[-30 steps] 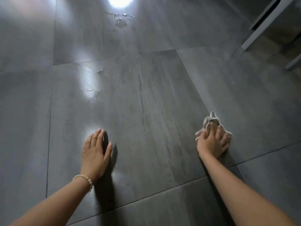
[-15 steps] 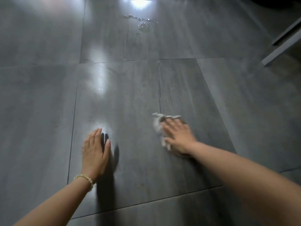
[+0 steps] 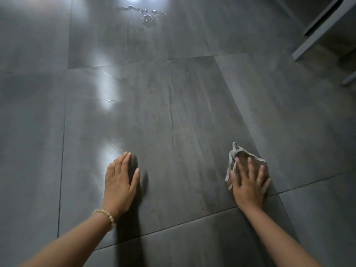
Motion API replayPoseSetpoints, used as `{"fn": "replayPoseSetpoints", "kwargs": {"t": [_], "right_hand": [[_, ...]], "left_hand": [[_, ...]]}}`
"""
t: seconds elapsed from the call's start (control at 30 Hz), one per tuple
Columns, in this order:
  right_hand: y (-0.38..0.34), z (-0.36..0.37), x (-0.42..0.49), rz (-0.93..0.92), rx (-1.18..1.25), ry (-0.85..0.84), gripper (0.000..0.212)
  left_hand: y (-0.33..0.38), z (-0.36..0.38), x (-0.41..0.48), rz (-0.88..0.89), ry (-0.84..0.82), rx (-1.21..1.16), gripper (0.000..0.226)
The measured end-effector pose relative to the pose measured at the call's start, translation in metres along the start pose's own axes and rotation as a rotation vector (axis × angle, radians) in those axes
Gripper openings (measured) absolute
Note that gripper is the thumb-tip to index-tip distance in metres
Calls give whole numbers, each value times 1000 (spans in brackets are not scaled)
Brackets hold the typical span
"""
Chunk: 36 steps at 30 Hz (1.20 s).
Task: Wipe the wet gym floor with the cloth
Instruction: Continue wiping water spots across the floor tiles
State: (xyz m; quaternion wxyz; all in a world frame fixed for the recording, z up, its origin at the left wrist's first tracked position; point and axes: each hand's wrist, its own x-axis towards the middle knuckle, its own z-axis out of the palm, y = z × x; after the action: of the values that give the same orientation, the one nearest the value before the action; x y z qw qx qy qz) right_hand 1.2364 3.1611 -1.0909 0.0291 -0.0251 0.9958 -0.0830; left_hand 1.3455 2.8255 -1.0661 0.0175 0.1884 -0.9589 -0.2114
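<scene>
The floor [image 3: 192, 105] is made of large dark grey tiles with thin grout lines. My right hand [image 3: 248, 185] presses flat on a crumpled grey cloth [image 3: 236, 155] with a pale hem, fingers spread over it, at the lower right. My left hand [image 3: 120, 180] lies flat on the bare tile at lower centre-left, fingers together, a beaded bracelet on the wrist. A puddle of water drops [image 3: 146, 14] glints far ahead near the top. Smaller wet marks [image 3: 111, 101] shine in the light streak between the puddle and my left hand.
A grey metal frame leg [image 3: 316, 33] of some equipment slants across the upper right corner, with another foot [image 3: 349, 79] at the right edge. Bright lamp reflections sit on the tiles at the top centre and left of centre.
My right hand has slid the cloth back from the middle of the tile to the right, near the grout line. My left hand has stayed planted in place.
</scene>
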Motion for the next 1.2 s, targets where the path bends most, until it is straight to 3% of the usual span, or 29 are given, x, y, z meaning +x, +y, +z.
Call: {"fn": "replayPoseSetpoints", "kwargs": {"t": [0.07,0.1,0.23,0.3,0.37,0.5,0.57,0.6,0.73,0.8,0.87,0.97,1.03,1.1,1.2], "right_hand": [[-15,-2,6,185,66,-24,77],[-36,1,1,146,83,-10,74],[-113,23,-73,-551,-21,-75,54],[-99,22,-75,-679,-16,-100,55],[-56,14,-56,-515,-30,-79,58],[28,-12,-30,258,64,-62,62],[8,-10,-27,392,81,-61,58],[-13,-6,-30,305,72,-18,57],[-86,17,-74,-423,-17,-42,50],[-70,16,-63,-523,-32,-48,49],[-31,11,-40,-292,-46,32,52],[25,-11,-20,344,89,-33,50],[15,-13,-17,515,145,-38,48],[-33,0,-28,311,119,21,50],[-134,26,-74,-283,58,4,51]], "left_hand": [[-1,-2,1,38,-15,37,65],[-2,-2,2,53,-28,65,67],[4,-7,12,44,-3,81,69],[17,-8,18,68,9,51,69],[24,-12,19,97,18,26,68],[27,-6,1,135,-26,52,68],[28,-3,-6,102,-50,72,70],[28,-1,-8,82,-61,76,71],[28,3,-10,41,-79,98,75],[25,4,-9,51,-79,113,75],[24,1,-4,51,-71,105,75],[19,-6,-4,13,-43,101,74],[10,-15,-9,-16,-23,93,74],[-3,-23,-15,-35,-22,94,73],[-22,-34,-25,-78,-18,97,73]]}}
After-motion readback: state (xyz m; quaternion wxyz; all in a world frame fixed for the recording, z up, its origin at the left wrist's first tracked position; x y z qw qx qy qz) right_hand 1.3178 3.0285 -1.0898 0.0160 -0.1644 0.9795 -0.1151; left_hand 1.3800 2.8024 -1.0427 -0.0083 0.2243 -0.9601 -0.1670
